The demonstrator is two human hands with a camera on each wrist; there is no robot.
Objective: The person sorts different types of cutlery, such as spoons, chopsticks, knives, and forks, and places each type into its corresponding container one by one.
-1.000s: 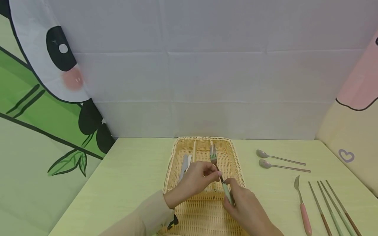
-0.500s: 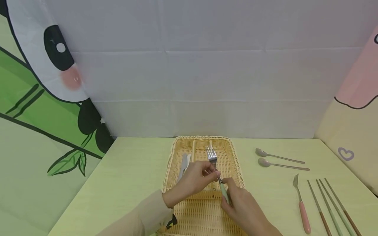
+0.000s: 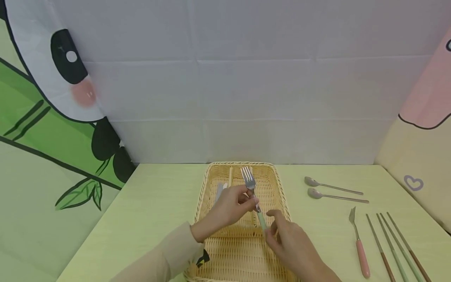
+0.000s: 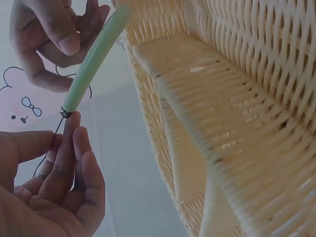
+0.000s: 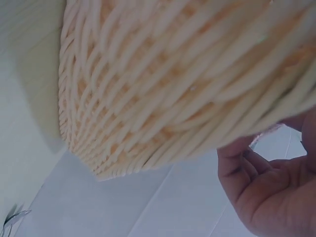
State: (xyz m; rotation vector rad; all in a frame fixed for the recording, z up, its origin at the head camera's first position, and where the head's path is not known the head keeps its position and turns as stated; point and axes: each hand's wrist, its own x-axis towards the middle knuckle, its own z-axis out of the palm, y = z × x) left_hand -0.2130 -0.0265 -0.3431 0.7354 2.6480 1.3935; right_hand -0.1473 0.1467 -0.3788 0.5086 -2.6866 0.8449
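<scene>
A fork (image 3: 248, 179) with steel tines and a pale green handle is held over the wicker basket (image 3: 201, 197), tines pointing away. My left hand (image 3: 229, 207) pinches its neck between thumb and fingers. Close by the handle's lower end is my right hand (image 3: 292, 241), with fingers loosely bent and index finger raised. In the left wrist view the green handle (image 4: 94, 61) passes in front of the right hand's fingers, its thumb apart from it. The right wrist view shows the basket's woven side and part of the right hand (image 5: 276, 192); the fork's grip is hidden there.
Knives (image 3: 219, 191) lie in the basket's left compartment beside a divider (image 3: 230, 176). On the table to the right are two spoons (image 3: 314, 193), a pink-handled fork (image 3: 362, 258) seen side-on, and several chopsticks (image 3: 394, 243). A cloth wall (image 3: 253, 98) stands behind.
The fork has tilted and shifted slightly left and upward with my left hand. My right hand's fingers have loosened and come away from the handle.
</scene>
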